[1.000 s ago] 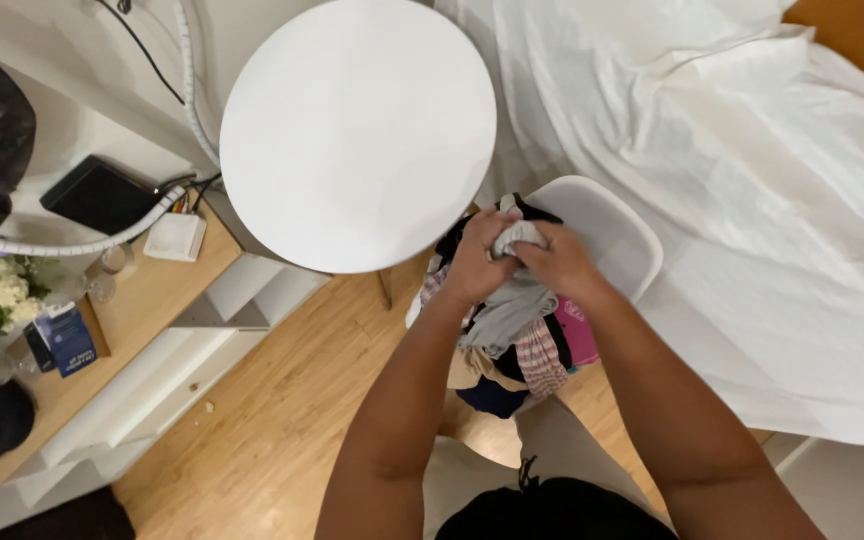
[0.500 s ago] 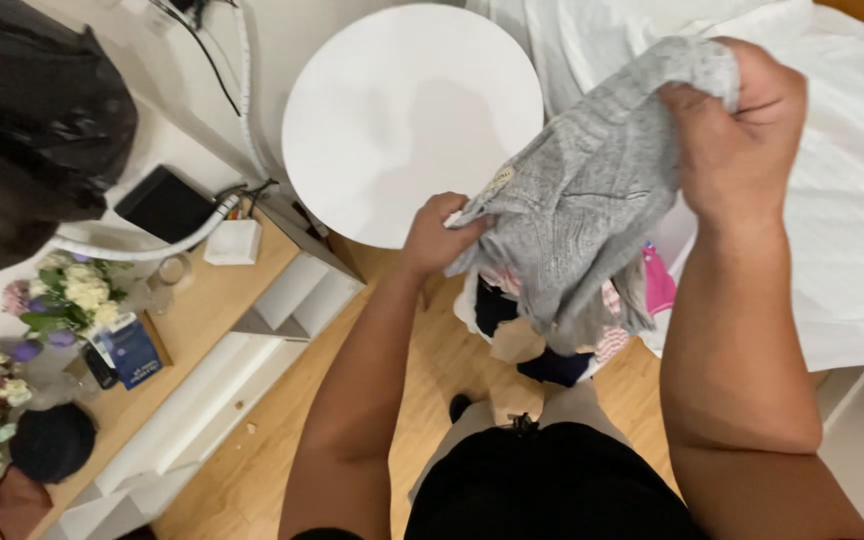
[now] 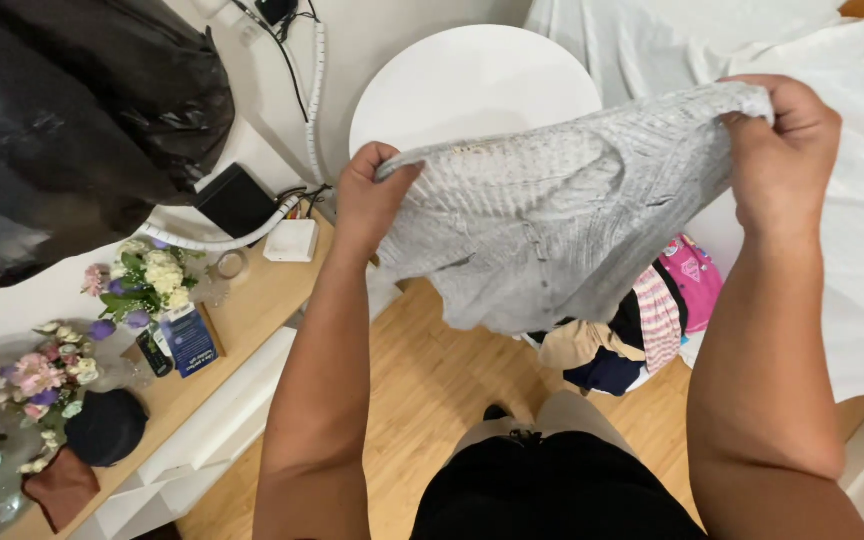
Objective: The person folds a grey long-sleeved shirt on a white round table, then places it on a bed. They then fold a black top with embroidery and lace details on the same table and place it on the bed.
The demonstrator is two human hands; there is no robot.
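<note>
While both arms are raised, the left hand (image 3: 370, 195) and right hand (image 3: 787, 150) each pinch a top corner of the grey ribbed knit garment (image 3: 552, 235), spread out above the pile of mixed clothes (image 3: 642, 330); unfolded, not yet folded.

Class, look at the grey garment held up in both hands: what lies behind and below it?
Below the grey garment, held by the left hand and right hand, shows part of a clothes pile. Behind it is a round white table. The pile's upper part is covered.
</note>
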